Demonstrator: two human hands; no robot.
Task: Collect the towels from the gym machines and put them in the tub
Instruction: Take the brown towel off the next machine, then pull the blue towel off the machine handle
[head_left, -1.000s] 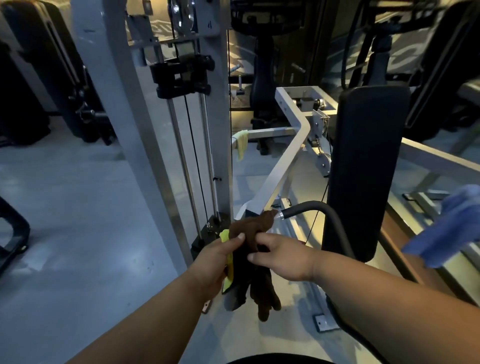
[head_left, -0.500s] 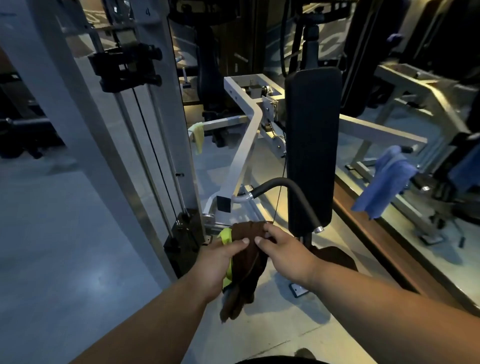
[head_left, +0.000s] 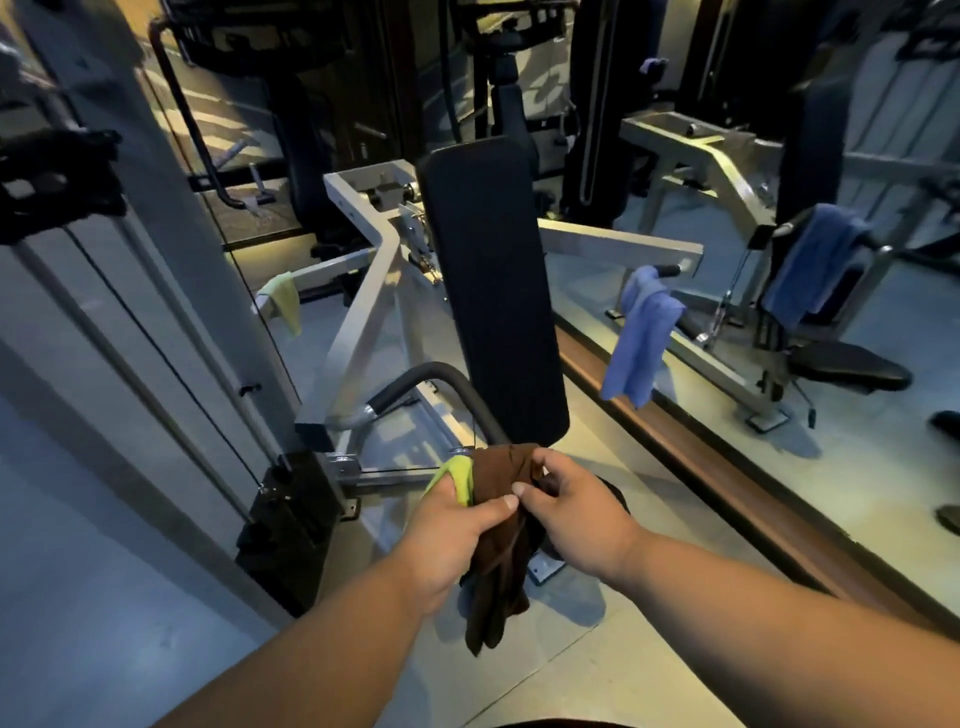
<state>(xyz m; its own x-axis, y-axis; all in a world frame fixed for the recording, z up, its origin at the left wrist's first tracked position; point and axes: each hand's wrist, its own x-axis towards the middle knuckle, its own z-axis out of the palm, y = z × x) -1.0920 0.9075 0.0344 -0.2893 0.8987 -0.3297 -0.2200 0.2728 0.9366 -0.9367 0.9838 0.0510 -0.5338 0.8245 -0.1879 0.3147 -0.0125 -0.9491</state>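
Observation:
A brown towel hangs down between my two hands at the lower middle. My left hand grips it together with a bright yellow-green towel tucked under the palm. My right hand pinches the brown towel's top edge. A blue towel drapes over a machine handle on the right. A pale yellow towel hangs on a white frame bar at the left middle. No tub is in view.
A black upright back pad and a curved black handle stand just beyond my hands. A grey column with cables rises on the left. A wall mirror on the right reflects a blue towel.
The view has swung right, bringing the blue towel and mirror into sight. The brown towel came off the curved handle and my hands now hold it lower, closer to me.

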